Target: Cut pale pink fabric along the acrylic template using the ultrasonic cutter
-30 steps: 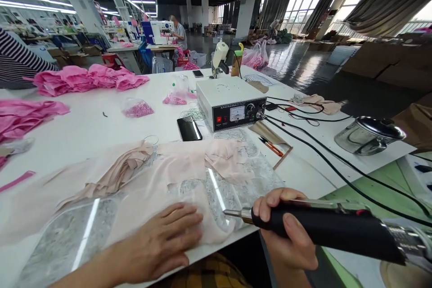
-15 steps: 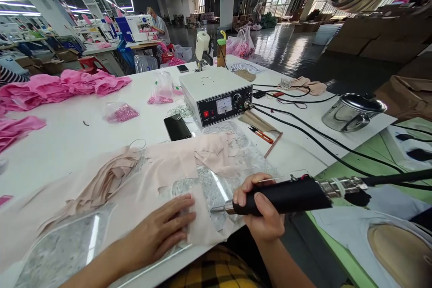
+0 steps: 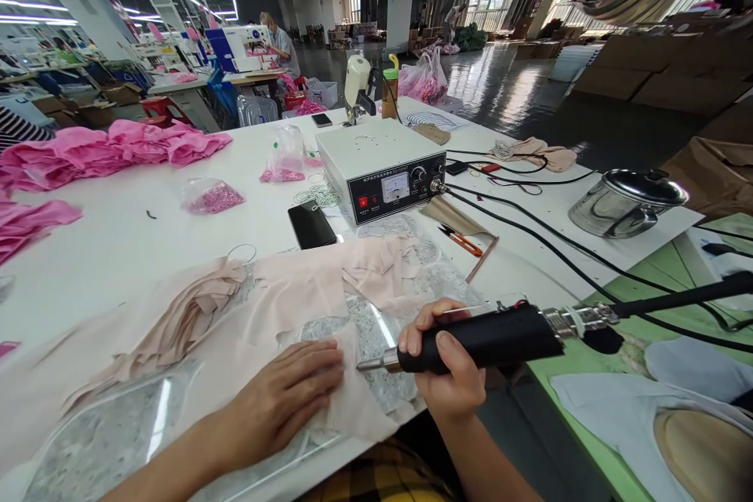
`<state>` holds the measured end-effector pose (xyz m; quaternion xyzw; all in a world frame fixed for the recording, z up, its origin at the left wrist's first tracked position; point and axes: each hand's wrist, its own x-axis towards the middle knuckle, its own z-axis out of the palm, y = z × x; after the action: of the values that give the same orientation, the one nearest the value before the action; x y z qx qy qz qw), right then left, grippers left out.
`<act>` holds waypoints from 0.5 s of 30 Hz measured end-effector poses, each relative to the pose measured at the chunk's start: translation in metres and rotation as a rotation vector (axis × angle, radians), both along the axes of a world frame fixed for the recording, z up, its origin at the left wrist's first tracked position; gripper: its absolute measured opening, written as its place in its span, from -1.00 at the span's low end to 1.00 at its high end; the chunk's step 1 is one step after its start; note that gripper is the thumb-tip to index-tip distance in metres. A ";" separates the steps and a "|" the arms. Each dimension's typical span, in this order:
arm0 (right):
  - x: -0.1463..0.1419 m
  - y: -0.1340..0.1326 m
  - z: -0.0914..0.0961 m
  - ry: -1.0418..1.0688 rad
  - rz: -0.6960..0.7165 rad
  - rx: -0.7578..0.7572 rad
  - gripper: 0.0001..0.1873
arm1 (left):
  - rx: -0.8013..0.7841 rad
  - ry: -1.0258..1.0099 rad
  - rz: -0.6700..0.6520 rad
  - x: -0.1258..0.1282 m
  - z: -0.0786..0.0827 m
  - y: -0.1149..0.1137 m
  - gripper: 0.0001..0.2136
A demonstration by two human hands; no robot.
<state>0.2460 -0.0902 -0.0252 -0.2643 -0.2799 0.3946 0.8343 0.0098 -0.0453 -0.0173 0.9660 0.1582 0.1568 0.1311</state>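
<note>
My left hand lies flat, palm down, on a pale pink fabric piece, its fingers stretched out and close together. In my right hand is a black handheld ultrasonic welder, gripped round its thick body. Its metal tip points left and meets or hovers just over the fabric, close to my left fingertips; I cannot tell whether it touches. Under the cloth lies a clear-topped, grey speckled mat. More pale pink fabric spreads beyond my left hand, with a bunched stack to the left.
A control box stands beyond the fabric; black cables run from it rightwards. Nearby are a phone, orange thread snips and a steel mug. Pink garments and a bag of pink bits lie at left.
The welder and my right hand have shifted slightly left, bringing the tip to the fabric near my left fingers. My left hand stays almost in place. The view has moved slightly.
</note>
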 end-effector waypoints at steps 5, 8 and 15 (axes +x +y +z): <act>-0.009 0.003 -0.001 -0.012 0.041 0.013 -0.91 | 0.028 -0.039 0.058 0.012 -0.007 0.000 -0.61; -0.011 0.003 -0.003 -0.019 0.048 0.012 -0.90 | 0.046 -0.035 0.055 0.013 -0.010 0.000 -0.60; -0.004 0.004 -0.005 -0.013 0.007 -0.008 -0.89 | 0.081 -0.067 0.123 0.005 -0.014 -0.003 -0.61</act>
<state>0.2415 -0.0863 -0.0303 -0.2695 -0.2847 0.3969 0.8300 0.0148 -0.0484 -0.0313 0.9532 0.2064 0.2031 0.0871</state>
